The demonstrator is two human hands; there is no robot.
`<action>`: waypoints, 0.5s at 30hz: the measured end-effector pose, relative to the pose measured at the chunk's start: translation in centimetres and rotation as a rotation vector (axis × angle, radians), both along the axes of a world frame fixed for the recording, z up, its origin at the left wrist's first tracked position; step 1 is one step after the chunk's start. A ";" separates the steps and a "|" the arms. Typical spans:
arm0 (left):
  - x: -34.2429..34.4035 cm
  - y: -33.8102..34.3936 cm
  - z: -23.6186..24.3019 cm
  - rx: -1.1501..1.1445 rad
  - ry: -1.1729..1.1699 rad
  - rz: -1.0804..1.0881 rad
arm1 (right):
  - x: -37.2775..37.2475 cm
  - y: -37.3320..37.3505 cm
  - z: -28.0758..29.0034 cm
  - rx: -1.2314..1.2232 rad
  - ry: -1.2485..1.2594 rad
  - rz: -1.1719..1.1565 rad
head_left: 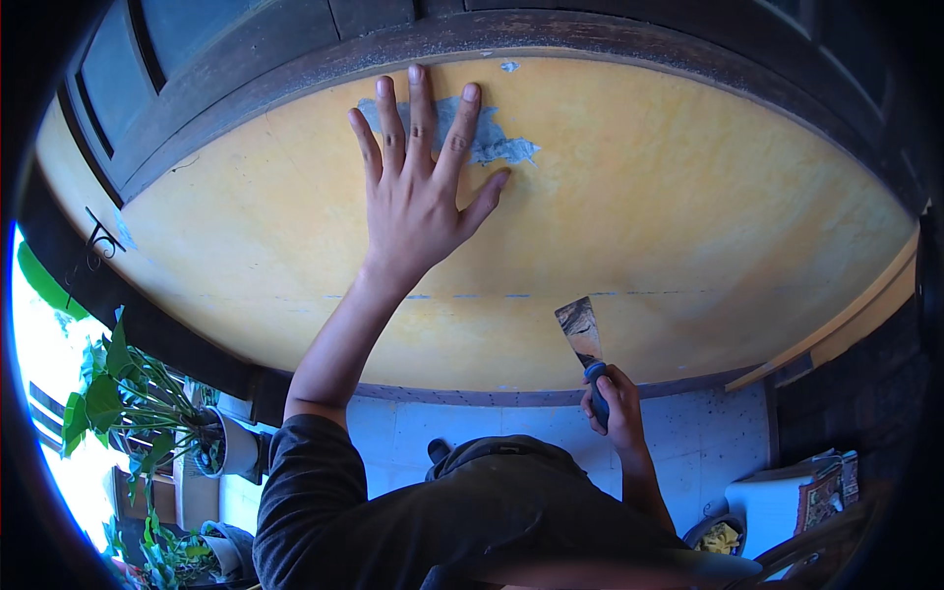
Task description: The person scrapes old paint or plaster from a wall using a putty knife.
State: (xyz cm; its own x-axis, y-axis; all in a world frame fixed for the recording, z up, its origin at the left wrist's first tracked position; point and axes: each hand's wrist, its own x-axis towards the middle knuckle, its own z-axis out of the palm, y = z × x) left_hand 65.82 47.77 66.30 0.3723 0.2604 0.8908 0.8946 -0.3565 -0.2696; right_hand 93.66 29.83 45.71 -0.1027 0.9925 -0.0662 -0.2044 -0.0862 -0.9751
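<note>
Yellow wall [688,197]: largest item, paint mottled, surface broken in spots. Dark timber frame [285,71] curves above; tiled floor [688,442] below. Potted plant [103,403] at L side, well apart from both hands.

L hand [413,211]: open, fingers spread, apparently flat on upper wall, partly over grey bare patch [503,147]. Patch edges ragged; risk: more paint may lift if pressed or dragged, prob. due to weak bond at the rim.

R hand [619,403]: closed round handle of scraper [580,334], blade up, in front of lower wall, below and right of L hand. Blade/wall contact: can't tell. Blade soiled; residue could smear paint. Steep angle or excess force might gouge surface; a slip upward could nick L hand, unguarded.

Small chip [508,67] nr frame: approx. same flaking risk, if knocked
</note>
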 end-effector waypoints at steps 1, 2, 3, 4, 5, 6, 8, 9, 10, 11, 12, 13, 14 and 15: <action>0.0 -0.1 -0.2 0.001 -0.003 0.001 | 0.1 0.2 0.2 0.011 0.004 -0.027; 0.0 -0.1 -0.4 -0.008 -0.005 -0.011 | 0.1 0.3 0.4 0.023 0.007 -0.053; -0.1 -0.2 -0.6 -0.015 -0.008 -0.021 | 0.2 0.5 0.7 0.027 0.002 -0.050; -0.3 -0.3 -0.7 -0.010 -0.013 -0.019 | 0.3 0.6 1.1 0.045 0.028 -0.047; -0.5 -0.5 -0.9 -0.038 -0.003 -0.038 | 0.4 0.7 1.6 0.066 0.053 -0.044; -0.5 -0.5 -0.9 -0.062 0.005 -0.061 | 0.7 1.0 2.4 0.076 0.045 -0.044; -0.3 -0.6 -0.6 -0.038 -0.002 -0.055 | 1.2 1.4 4.5 0.186 -0.047 -0.101; -0.5 -0.7 -0.6 -0.036 0.003 -0.060 | 1.3 1.8 6.2 0.211 -0.073 -0.113; -0.7 -0.8 -0.6 -0.035 0.009 -0.065 | 1.1 2.2 8.1 0.262 -0.081 -0.135; -0.9 -1.1 -0.4 -0.025 0.023 -0.052 | 1.1 2.6 9.9 0.332 -0.112 -0.137; -1.1 -1.2 -0.3 -0.019 0.019 -0.063 | 1.1 3.0 11.5 0.401 -0.145 -0.146; -1.6 -1.4 -0.2 -0.019 0.013 -0.075 | 0.9 3.4 12.7 0.406 -0.148 -0.151; -2.2 -1.4 -0.1 -0.020 0.008 -0.088 | 0.5 3.8 13.9 0.440 -0.161 -0.140; -3.1 -1.1 0.0 0.048 -0.031 -0.113 | -0.1 4.3 14.8 0.476 -0.173 -0.124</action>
